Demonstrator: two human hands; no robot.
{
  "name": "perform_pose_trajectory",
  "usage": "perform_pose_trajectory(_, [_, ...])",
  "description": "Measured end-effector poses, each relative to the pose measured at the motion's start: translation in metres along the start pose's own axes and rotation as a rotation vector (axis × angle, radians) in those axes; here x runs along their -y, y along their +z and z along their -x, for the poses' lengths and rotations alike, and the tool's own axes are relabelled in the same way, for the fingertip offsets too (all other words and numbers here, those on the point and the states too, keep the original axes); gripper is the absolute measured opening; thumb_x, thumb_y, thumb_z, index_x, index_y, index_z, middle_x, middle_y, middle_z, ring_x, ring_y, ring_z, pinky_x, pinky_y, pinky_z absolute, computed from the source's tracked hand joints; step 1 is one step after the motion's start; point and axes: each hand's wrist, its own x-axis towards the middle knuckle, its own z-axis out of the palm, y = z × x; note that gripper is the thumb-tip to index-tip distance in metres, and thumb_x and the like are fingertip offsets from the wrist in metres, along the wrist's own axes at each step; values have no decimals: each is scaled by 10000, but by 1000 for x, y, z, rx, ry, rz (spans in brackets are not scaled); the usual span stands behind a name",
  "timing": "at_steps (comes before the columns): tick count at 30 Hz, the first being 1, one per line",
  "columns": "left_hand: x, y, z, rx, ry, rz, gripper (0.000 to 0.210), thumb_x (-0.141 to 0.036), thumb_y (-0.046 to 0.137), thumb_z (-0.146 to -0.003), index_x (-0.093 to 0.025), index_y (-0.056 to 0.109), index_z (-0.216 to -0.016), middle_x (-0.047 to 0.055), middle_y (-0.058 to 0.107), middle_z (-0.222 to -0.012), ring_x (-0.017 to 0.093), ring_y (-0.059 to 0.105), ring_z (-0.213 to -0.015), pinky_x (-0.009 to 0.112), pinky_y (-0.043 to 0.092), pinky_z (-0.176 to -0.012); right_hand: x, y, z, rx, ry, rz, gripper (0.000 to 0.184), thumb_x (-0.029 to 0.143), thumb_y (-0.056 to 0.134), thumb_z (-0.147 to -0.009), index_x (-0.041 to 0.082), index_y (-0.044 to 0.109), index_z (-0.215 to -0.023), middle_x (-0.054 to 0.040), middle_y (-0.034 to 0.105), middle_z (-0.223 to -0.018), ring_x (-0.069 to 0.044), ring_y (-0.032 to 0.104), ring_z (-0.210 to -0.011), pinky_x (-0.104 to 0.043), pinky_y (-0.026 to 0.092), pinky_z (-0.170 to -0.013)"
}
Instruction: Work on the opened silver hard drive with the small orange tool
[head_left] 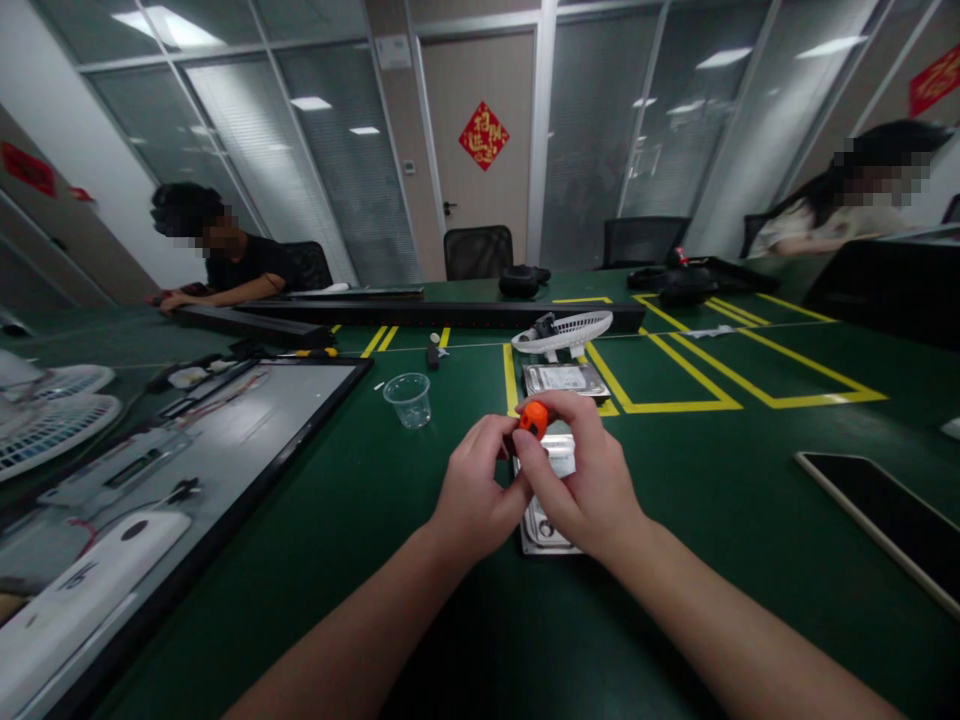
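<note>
Room: glass partitions (600, 130); pale door (487, 230) bearing a red diamond sign (484, 136);
Surface: green table (352, 530), spanning the foreground;
Far left: white fan grilles (56, 440); black-framed grey panel (281, 395), a white casing (97, 600) lying on it;
Seated, left: one person (251, 265) in a black top, arms on the table's far side;
Cup: clear plastic cup (409, 402), upright, near the panel;
Left hand (476, 490): thumb and fingers drawn together at the handle's left side; whether it grips anything cannot be told;
Orange handle (534, 418): raised between the hands, above the nearer hard drive (551, 535), which they partly hide;
Second drive (566, 380): just beyond; white ring grille (592, 325) behind it;
Right hand (592, 480): fingers and thumb closed around the orange handle; both hands together;
Tape: yellow outlines (682, 408);
Far right: dark-faced, pale-edged slab (885, 520), well apart from the hands
</note>
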Motion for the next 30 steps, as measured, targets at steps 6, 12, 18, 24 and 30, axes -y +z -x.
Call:
perform_pose_trajectory(6, [-1,-1,-2,37,22,-7,25,-190,564,-969,-210,555,-980,25,601,-886,176,553,-790,311,447,-723,0,-1,0,20,-22,-22,382,241,551,-1013,229,498,-1392,-118,679,-1222,-243,691,-1101,-441,596,-948])
perform_pose_trajectory(12, [-3,0,-2,-5,46,-22,34,-210,576,-973,-209,559,-1002,23,601,-881,173,555,-782,308,453,-719,1,-3,-1,25,-21,-25,296,244,514,-1027,233,545,-1321,-104,696,-1174,-243,693,-1067,-435,598,-918])
perform_pose_trajectory(18, [-1,0,-2,-9,33,-8,106,-183,630,-928,-209,580,-1018,32,634,-927,185,581,-830,316,462,-747,-1,-2,-1,4,-7,-25,266,259,590,-997,228,545,-1258,-93,679,-1114,-229,693,-1008,-401,596,-870])
perform_pose_trajectory(24, [-4,-1,-4,16,66,-5,38,-190,553,-988,-209,539,-958,17,583,-868,168,543,-781,298,433,-711,-1,-3,-1,43,-40,-45,349,226,521,-1026,215,528,-1375,-113,681,-1215,-239,666,-1128,-428,571,-963])
perform_pose_trajectory(30, [-4,0,-3,-12,49,-10,80,-173,589,-956,-205,564,-1025,21,604,-900,168,558,-802,298,446,-730,0,-2,-1,37,-14,-44,279,235,534,-1024,213,549,-1301,-103,680,-1155,-223,678,-1047,-406,578,-914])
